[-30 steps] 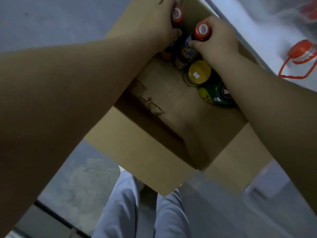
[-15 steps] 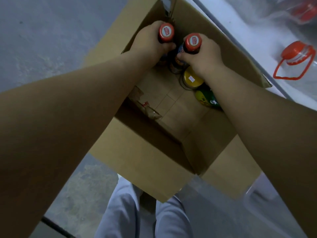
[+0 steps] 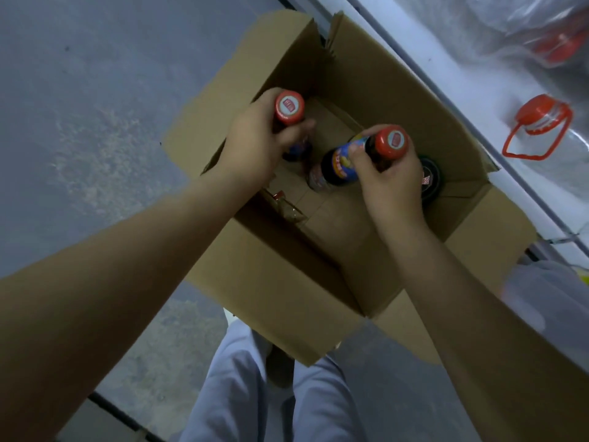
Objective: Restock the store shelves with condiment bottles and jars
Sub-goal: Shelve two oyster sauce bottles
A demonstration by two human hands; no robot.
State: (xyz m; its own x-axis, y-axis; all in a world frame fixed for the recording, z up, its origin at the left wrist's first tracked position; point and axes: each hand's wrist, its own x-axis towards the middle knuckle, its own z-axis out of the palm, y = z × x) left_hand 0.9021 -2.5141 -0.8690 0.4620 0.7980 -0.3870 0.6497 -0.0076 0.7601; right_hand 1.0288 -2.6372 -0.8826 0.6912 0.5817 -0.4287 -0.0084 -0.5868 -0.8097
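Fingers of the left hand are curled tight round the neck of a red-capped bottle, just under the cap, so that the cap stands clear above the knuckles and only a bit of dark body shows below the palm. Over to the right, the right hand grips a second red-capped bottle the same way: its fingers wrap the neck and the top of the blue and yellow label, the cap pokes out on the far side of the hand, and the body slants off to the left. Both bottles hang over the open cardboard box. A dark jar sits in the box just right of the right hand, and a small clear bottle lies by the near-left wall. A red-handled container stands on the white shelf on the far right.
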